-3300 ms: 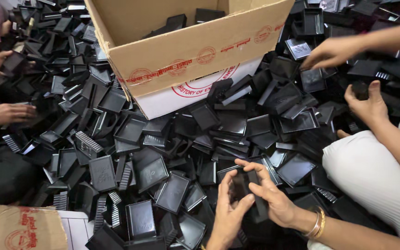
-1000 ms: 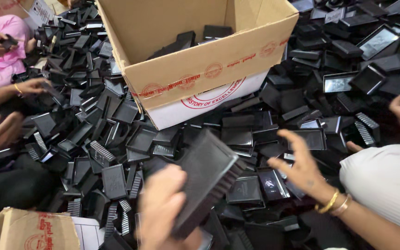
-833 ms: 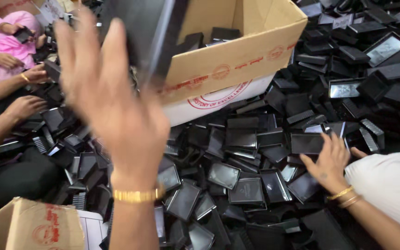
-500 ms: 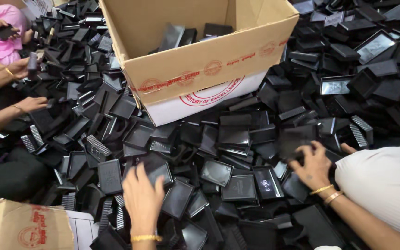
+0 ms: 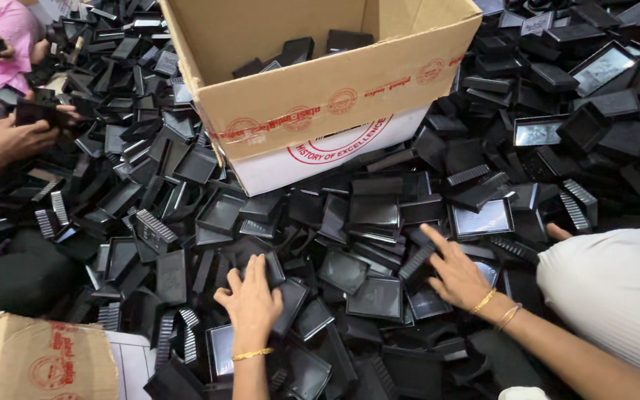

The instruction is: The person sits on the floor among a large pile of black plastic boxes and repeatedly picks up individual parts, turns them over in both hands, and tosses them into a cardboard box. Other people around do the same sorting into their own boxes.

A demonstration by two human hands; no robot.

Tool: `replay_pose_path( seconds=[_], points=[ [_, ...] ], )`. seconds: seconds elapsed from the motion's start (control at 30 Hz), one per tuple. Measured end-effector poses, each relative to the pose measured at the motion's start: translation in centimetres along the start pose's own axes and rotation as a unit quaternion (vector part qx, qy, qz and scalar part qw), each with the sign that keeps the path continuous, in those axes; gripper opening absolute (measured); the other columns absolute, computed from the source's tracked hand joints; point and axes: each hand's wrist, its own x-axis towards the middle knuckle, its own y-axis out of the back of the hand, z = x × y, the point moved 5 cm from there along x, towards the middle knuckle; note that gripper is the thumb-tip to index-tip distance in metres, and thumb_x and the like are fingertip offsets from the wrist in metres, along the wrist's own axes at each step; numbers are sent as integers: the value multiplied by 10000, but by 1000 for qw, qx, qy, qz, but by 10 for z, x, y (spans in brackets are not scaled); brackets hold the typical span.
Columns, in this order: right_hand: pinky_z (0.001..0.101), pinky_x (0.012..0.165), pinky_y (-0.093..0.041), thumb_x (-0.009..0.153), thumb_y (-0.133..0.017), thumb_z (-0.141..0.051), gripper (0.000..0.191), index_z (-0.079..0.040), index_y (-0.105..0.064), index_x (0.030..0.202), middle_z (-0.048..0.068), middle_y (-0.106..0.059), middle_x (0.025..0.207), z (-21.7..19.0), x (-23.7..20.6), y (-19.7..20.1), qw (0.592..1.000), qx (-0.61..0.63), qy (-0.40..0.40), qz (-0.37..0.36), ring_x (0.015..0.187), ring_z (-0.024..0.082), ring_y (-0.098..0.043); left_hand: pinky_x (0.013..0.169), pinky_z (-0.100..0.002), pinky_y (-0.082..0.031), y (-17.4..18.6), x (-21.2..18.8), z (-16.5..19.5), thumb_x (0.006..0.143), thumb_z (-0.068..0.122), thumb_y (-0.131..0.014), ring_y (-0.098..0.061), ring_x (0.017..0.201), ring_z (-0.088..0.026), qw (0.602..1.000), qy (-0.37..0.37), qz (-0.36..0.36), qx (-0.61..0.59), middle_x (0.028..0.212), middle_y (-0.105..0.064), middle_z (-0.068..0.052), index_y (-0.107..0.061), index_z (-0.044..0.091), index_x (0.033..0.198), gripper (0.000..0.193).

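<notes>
Both hands lie flat and open on the heap of black trays (image 5: 368,296), gripping nothing. The left hand (image 5: 252,302) presses trays near the middle; the right hand (image 5: 455,274) spreads further right. The cardboard box (image 5: 320,81) stands beyond.

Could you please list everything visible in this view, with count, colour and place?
black plastic trays: too many to count, black, heaped across the floor
large cardboard box: one, brown, top centre, a few black trays inside
small cardboard box: one, brown, bottom left corner
co-worker's hand: one, far left, holding a black piece
person in pink: one, top left
left hand: flat on trays, gold bangle
right hand: fingers spread on trays, gold bangles
</notes>
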Motion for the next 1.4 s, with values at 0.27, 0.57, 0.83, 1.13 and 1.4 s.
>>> replay_pose_path(
  seconds=[0.27,0.57,0.83,1.13,1.4],
  points=[
    [517,912,-431,521,-840,-210,377,15,-630,740,243,-482,1375,-83,4,56,973,44,196,110,1179,449,-537,955,-459,-446,91,-43,63,620,316,-869,-574,1082,-309,899,-141,113,-400,1174,-608,-99,-562,107,1292,768],
    [482,947,-520,689,-803,-180,428,45,-614,999,265,-461,1391,-142,-4,94,970,108,205,70,1134,450,-587,969,-503,-432,121,-86,139,644,310,-891,-540,1128,-391,883,-316,136,-321,1299,-525,-198,-660,150,1324,736],
    [425,1032,-530,711,-845,-85,768,-43,-446,1366,224,-463,1433,-129,-11,100,915,361,175,-30,1254,383,-604,1048,-481,-443,121,-88,132,726,272,-792,-549,1211,-387,844,-308,106,-426,1376,-518,-223,-619,107,1399,714],
    [446,1159,-453,781,-880,-17,1163,-117,-36,1575,189,-435,1524,-121,-17,77,810,562,91,-140,1398,315,-538,1114,-473,-474,120,-88,132,753,212,-829,-560,1310,-397,791,-325,21,-518,1434,-527,-241,-670,119,1362,635],
    [425,1145,-466,735,-901,-1,1183,-111,-85,1584,160,-441,1530,-118,-15,95,814,551,81,-167,1393,287,-541,1099,-465,-481,124,-85,124,744,212,-833,-577,1290,-386,783,-324,0,-531,1415,-540,-237,-695,126,1335,613]
  ],
)
